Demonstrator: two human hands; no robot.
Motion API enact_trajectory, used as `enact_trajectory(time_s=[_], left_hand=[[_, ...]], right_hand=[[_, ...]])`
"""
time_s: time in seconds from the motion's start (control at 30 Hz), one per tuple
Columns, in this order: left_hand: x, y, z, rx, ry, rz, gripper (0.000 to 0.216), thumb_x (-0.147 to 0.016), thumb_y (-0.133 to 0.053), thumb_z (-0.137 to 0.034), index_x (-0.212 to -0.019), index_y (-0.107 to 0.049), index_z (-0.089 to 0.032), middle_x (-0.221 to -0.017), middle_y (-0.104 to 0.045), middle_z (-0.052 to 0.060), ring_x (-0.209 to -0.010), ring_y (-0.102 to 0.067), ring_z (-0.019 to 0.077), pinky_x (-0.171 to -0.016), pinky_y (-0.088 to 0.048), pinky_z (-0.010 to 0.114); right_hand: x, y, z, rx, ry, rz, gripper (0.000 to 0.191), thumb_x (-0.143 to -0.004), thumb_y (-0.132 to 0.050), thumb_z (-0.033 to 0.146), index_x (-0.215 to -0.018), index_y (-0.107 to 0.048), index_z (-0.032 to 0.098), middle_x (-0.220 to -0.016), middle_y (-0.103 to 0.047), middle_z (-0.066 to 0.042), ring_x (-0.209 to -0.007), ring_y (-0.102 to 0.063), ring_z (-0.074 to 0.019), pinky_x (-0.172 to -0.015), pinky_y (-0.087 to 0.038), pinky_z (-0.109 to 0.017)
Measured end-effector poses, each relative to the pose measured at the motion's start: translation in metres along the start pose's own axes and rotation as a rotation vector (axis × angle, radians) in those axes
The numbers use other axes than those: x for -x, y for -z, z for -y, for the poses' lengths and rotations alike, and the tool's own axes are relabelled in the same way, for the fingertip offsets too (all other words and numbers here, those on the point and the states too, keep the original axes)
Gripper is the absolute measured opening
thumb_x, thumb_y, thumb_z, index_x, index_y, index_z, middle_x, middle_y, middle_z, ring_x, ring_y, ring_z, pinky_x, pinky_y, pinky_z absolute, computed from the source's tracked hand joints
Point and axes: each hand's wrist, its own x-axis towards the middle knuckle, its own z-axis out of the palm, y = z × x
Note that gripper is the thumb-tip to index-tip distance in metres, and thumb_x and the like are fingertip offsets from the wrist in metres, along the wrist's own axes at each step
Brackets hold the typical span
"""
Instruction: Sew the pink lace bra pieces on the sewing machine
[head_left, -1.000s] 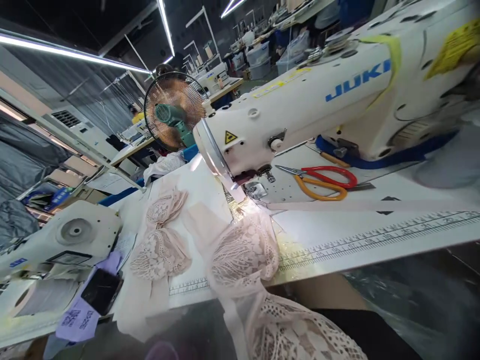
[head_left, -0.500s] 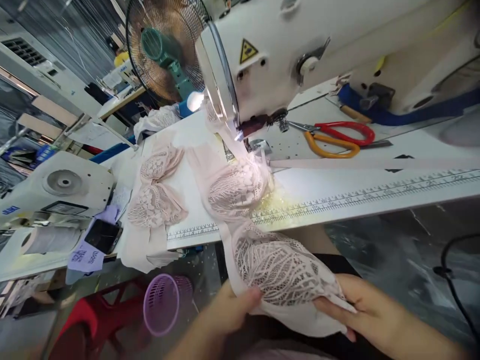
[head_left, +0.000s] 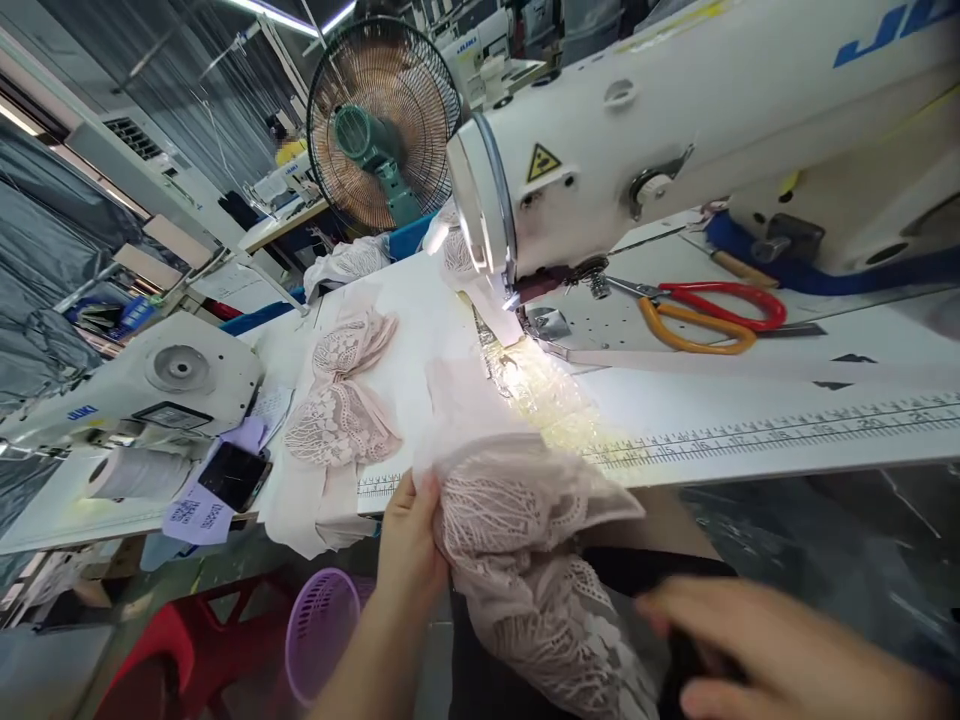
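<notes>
My left hand (head_left: pixel 412 535) is closed on the edge of a pale pink lace bra (head_left: pixel 495 510), pinching it between thumb and fingers in front of the table. One lace cup hangs below the other over my dark-clothed lap. To the right, my right hand (head_left: pixel 750 640) is apart from the bra and blurred by motion. Its fingers curl around something black that I cannot make out. Above the bra stands a white sewing machine (head_left: pixel 585 190), its lit needle area free of the lace cups. A second lace bra (head_left: pixel 337 400) lies on the table to the left.
Scissors (head_left: pixel 705 315) with red and orange handles lie beside the machine. A ruler strip (head_left: pixel 750 430) runs along the table's front edge. At left are another sewing machine (head_left: pixel 172 370), a phone (head_left: pixel 234 475) and a thread cone (head_left: pixel 139 472). A purple basket (head_left: pixel 322 635) and red stool (head_left: pixel 202 640) stand below.
The bra has come away from the needle area toward me and now hangs folded. My left hand has moved up its edge; my right hand has let go of it and moved away.
</notes>
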Motion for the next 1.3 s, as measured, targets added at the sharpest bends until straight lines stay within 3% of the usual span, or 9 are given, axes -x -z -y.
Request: enact_trajectory(time_s=[0.07, 0.13, 0.3, 0.43, 0.53, 0.77, 0.93, 1.1, 1.3], left_hand=[[0.006, -0.005, 0.007, -0.011, 0.050, 0.052, 0.031, -0.058, -0.084, -0.035, -0.084, -0.072, -0.021, -0.081, -0.073, 0.003, -0.087, -0.067, 0.0216, -0.089, -0.049, 0.035], [0.012, -0.008, 0.013, -0.021, 0.077, 0.099, 0.031, -0.060, -0.083, -0.036, -0.085, -0.073, -0.021, -0.082, -0.073, 0.003, -0.086, -0.067, 0.0215, -0.088, -0.049, 0.035], [0.015, -0.006, 0.021, -0.132, 0.060, 0.181, 0.036, -0.068, -0.077, -0.039, -0.098, -0.071, -0.021, -0.095, -0.072, 0.005, -0.093, -0.065, 0.0226, -0.089, -0.048, 0.035], [0.009, -0.007, 0.012, -0.529, 0.005, 0.382, 0.038, -0.078, -0.067, -0.044, -0.105, -0.070, -0.017, -0.101, -0.071, 0.009, -0.097, -0.063, 0.0250, -0.093, -0.045, 0.038], [0.004, -0.014, 0.005, -0.799, -0.057, 0.529, 0.040, -0.086, -0.055, -0.047, -0.107, -0.070, -0.016, -0.107, -0.069, 0.010, -0.102, -0.060, 0.0259, -0.097, -0.042, 0.038], [-0.002, -0.037, 0.003, -0.900, -0.064, 0.700, 0.042, -0.092, -0.045, -0.043, -0.120, -0.062, -0.017, -0.114, -0.066, 0.008, -0.105, -0.059, 0.0254, -0.096, -0.043, 0.034], [-0.005, -0.049, 0.003, -0.966, -0.107, 0.668, 0.046, -0.091, -0.044, -0.047, -0.115, -0.065, -0.014, -0.107, -0.068, 0.009, -0.098, -0.061, 0.0269, -0.091, -0.045, 0.036], [0.000, -0.040, 0.011, -0.905, -0.098, 0.549, 0.052, -0.086, -0.050, -0.055, -0.108, -0.067, -0.011, -0.103, -0.069, 0.012, -0.100, -0.060, 0.0294, -0.092, -0.044, 0.039], [0.021, -0.037, 0.038, -0.316, 0.232, 0.336, 0.050, -0.067, -0.075, -0.048, -0.102, -0.068, -0.012, -0.093, -0.071, 0.011, -0.094, -0.063, 0.0277, -0.089, -0.044, 0.039]], right_hand=[[-0.014, 0.034, 0.011, -0.069, -0.103, -0.261, 0.037, -0.080, -0.053, 0.051, -0.104, -0.062, 0.024, -0.096, -0.066, -0.006, -0.064, -0.058, -0.0163, -0.060, -0.047, -0.028], [-0.034, 0.059, 0.025, -0.096, -0.148, -0.394, 0.042, -0.083, -0.044, 0.055, -0.108, -0.058, 0.023, -0.093, -0.065, -0.007, -0.071, -0.059, -0.0194, -0.062, -0.047, -0.030], [-0.080, 0.069, 0.045, -0.342, -0.106, -0.092, 0.036, -0.086, -0.038, 0.051, -0.068, -0.050, 0.021, -0.050, -0.045, 0.004, -0.050, -0.045, -0.0124, -0.053, -0.037, -0.026], [-0.089, 0.065, 0.042, -0.480, -0.144, -0.028, 0.032, -0.080, -0.045, 0.049, -0.068, -0.047, 0.020, -0.053, -0.037, 0.007, -0.047, -0.034, -0.0093, -0.046, -0.026, -0.023], [-0.089, 0.069, 0.042, -0.419, -0.111, -0.011, 0.034, -0.077, -0.049, 0.048, -0.059, -0.038, 0.021, -0.056, -0.032, 0.006, -0.051, -0.031, -0.0093, -0.048, -0.023, -0.024], [-0.091, 0.076, 0.050, -0.257, -0.053, 0.043, 0.036, -0.078, -0.044, 0.042, -0.054, -0.027, 0.021, -0.054, -0.027, 0.006, -0.052, -0.027, -0.0100, -0.050, -0.023, -0.025], [-0.093, 0.073, 0.050, -0.218, -0.065, -0.015, 0.033, -0.077, -0.042, 0.041, -0.055, -0.028, 0.021, -0.056, -0.029, 0.005, -0.054, -0.029, -0.0109, -0.051, -0.024, -0.026], [-0.087, 0.069, 0.041, -0.190, -0.045, -0.130, 0.033, -0.079, -0.041, 0.043, -0.056, -0.035, 0.021, -0.057, -0.036, 0.003, -0.057, -0.037, -0.0133, -0.054, -0.028, -0.027], [-0.071, 0.060, 0.034, 0.031, -0.007, -0.254, 0.035, -0.085, -0.040, 0.042, -0.057, -0.047, 0.021, -0.057, -0.051, 0.000, -0.059, -0.050, -0.0176, -0.057, -0.035, -0.030]])
